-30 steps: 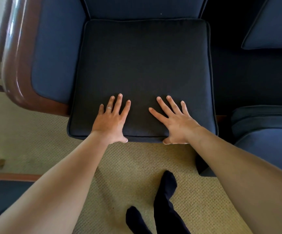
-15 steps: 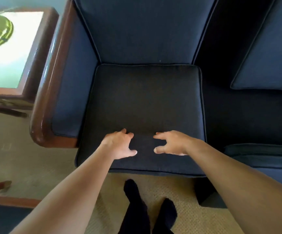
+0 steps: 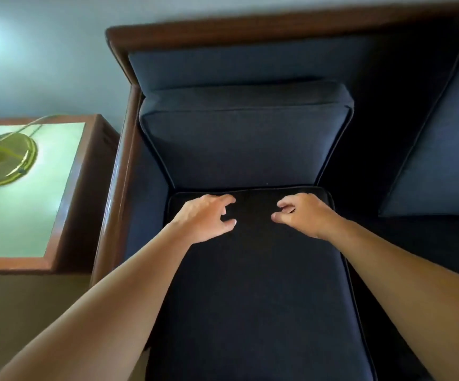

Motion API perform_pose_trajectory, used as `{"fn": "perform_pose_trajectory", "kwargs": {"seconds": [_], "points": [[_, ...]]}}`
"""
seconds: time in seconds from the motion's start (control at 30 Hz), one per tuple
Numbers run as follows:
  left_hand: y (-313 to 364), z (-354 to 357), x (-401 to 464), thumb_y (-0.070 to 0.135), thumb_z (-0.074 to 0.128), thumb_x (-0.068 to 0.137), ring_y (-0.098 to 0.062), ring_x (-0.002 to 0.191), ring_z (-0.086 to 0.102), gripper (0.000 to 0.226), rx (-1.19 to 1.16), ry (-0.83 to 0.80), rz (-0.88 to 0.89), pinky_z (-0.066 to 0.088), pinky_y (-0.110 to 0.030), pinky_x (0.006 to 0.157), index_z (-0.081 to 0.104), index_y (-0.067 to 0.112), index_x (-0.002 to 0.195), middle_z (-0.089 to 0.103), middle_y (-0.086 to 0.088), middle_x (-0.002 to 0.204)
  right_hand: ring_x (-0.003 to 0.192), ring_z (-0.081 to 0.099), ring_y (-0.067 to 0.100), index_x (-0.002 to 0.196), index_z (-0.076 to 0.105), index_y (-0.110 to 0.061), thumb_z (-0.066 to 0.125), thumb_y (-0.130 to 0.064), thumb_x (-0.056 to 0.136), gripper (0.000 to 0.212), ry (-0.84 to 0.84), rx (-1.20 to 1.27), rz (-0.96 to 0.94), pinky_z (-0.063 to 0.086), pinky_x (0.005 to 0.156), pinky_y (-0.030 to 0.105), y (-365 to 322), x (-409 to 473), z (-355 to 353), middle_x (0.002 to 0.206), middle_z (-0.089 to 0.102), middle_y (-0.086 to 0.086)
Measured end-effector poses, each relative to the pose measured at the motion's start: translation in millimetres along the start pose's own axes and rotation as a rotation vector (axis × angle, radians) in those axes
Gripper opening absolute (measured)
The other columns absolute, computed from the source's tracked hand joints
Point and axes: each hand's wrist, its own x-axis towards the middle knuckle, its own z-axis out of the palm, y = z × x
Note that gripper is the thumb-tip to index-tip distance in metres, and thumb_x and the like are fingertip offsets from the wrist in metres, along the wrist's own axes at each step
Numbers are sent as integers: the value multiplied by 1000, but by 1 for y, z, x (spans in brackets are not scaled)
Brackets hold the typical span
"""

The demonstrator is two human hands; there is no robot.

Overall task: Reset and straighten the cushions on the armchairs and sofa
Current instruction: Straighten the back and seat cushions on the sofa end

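A dark navy seat cushion [image 3: 250, 292] lies on the sofa's left seat. Behind it a navy back cushion [image 3: 245, 138] leans upright against the wooden-framed sofa back [image 3: 223, 31]. My left hand [image 3: 206, 218] hovers over the rear of the seat cushion, fingers curled and apart, holding nothing. My right hand [image 3: 302, 214] is beside it, also loosely curled and empty. Both hands sit just in front of the back cushion's lower edge. Another navy back cushion [image 3: 437, 149] leans tilted at the right, with a dark gap between the two.
A wooden side table [image 3: 66, 204] with a pale green glass top stands left of the sofa arm [image 3: 118, 188]. A brass lamp base [image 3: 5, 160] rests on it. A pale wall is behind.
My hands lifted off the seat cushion's front edge, curled, and reached forward to its rear. The view tilted up, so the back cushion and sofa frame now show.
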Motion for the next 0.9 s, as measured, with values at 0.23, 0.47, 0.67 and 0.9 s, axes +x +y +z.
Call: {"fn": "perform_pose_trajectory", "kwargs": {"seconds": [0.23, 0.47, 0.67, 0.9], "points": [[-21, -111, 68, 47, 64, 90, -27, 119, 56, 62, 139, 457, 160, 46, -45, 100, 52, 21, 145, 59, -1, 130, 122, 51, 23, 141, 55, -17, 67, -45, 90, 60, 367, -306, -297, 44, 105, 43, -63, 54, -82, 129, 54, 0], [-48, -153, 121, 68, 74, 73, -36, 141, 32, 107, 305, 404, -14, 32, -50, 114, 26, 22, 158, 29, -9, 156, 140, 28, 28, 157, 24, -25, 72, -60, 78, 98, 464, -682, -333, 31, 110, 51, -82, 106, -131, 155, 27, 2], [-63, -132, 149, 77, 76, 64, -40, 140, 31, 128, 378, 340, -168, 29, -57, 115, 13, 20, 160, 28, -13, 154, 138, 26, 27, 156, 19, -29, 73, -76, 59, 120, 437, -768, -222, 26, 107, 55, -71, 156, -144, 153, 27, -1], [-59, -146, 166, 83, 77, 54, -41, 136, 31, 127, 462, 291, -217, 32, -62, 108, 26, 18, 151, 30, -14, 144, 129, 31, 26, 145, 37, -28, 77, -75, 48, 115, 446, -718, -184, 29, 99, 49, -77, 175, -148, 137, 40, -1]]}}
